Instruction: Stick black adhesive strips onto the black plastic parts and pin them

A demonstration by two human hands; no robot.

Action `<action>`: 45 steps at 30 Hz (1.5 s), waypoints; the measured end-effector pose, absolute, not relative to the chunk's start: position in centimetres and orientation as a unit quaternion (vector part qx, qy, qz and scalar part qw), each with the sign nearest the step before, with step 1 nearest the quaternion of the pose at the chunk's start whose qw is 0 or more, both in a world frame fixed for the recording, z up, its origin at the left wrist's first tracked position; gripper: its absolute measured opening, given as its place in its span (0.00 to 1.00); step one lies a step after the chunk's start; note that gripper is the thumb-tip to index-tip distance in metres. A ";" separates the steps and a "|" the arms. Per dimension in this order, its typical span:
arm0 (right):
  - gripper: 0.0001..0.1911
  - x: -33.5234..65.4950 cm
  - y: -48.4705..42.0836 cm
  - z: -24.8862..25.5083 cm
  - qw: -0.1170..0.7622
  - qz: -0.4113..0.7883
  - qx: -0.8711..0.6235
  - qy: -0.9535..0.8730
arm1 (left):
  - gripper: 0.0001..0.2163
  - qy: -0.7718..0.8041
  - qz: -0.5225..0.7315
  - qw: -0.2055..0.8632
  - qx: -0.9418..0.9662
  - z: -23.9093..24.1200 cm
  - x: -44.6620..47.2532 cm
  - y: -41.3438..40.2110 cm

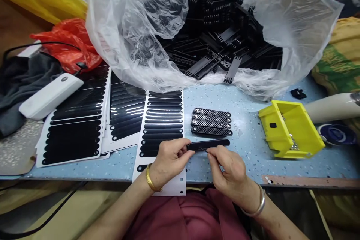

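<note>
Between the thumb and fingers of my left hand point(171, 157) is the left end of a long black rounded bar point(210, 144), held just above the table. Its upper face looks smooth and dark. My right hand point(227, 167) is closed in a pinch at the bar's near edge. A thin line runs from its fingertips toward the bar; whether it is a fine tool or a film edge I cannot tell. Beyond the bar lies a row of several black bars with lattice faces point(211, 122). Left of it, partly under my left wrist, is a sheet of black oblong stickers point(162, 120).
A large clear plastic bag point(123, 37) full of black parts point(222, 37) fills the back. A yellow bin point(292, 129) with small metal pieces stands right. More sticker sheets point(73, 138), a white device point(50, 95) and a red bag point(67, 43) lie left.
</note>
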State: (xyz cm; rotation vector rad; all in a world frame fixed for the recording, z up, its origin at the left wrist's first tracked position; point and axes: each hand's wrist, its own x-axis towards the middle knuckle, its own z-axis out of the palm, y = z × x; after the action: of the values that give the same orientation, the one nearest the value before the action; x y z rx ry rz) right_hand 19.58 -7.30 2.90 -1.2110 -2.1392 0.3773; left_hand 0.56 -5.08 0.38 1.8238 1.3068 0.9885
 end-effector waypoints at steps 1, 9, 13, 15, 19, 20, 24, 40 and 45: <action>0.10 19.4 -7.4 2.9 0.327 0.141 -0.462 -0.813 | 0.02 0.500 0.381 0.334 0.702 0.5 0.6 -5.1; 0.08 19.7 -8.1 3.4 0.334 0.145 -0.487 -0.794 | 0.05 0.489 0.329 0.303 0.748 -0.1 0.0 -4.5; 0.07 23.4 -8.4 3.0 0.331 0.121 -0.567 -0.745 | 0.10 0.478 0.331 0.167 0.796 0.8 -0.3 -4.5; 0.07 25.2 -8.4 2.8 0.339 0.108 -0.593 -0.723 | 0.12 0.447 0.362 0.120 0.809 1.9 0.6 -4.8; 0.08 27.1 -7.6 2.7 0.360 0.141 -0.586 -0.712 | 0.12 0.351 0.377 0.149 0.844 3.2 4.5 -4.8; 0.09 27.2 -7.3 2.8 0.364 0.154 -0.577 -0.715 | 0.12 0.342 0.371 0.152 0.850 3.1 5.7 -4.5; 0.09 27.6 -6.2 2.9 0.363 0.173 -0.549 -0.733 | 0.09 0.355 0.333 0.121 0.865 2.0 8.7 -3.0; 0.09 28.4 -5.7 2.3 0.338 0.174 -0.539 -0.752 | 0.09 0.354 0.296 0.049 0.886 1.4 9.4 -2.2; 0.09 28.5 -6.1 2.3 0.343 0.185 -0.542 -0.745 | 0.09 0.341 0.296 0.067 0.890 1.2 9.6 -2.3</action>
State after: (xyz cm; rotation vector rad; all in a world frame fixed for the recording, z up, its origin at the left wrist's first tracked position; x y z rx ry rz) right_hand 28.51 -6.09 2.33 -1.4084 -1.9354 0.4804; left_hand 9.62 -2.35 1.18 2.6818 1.0278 0.8926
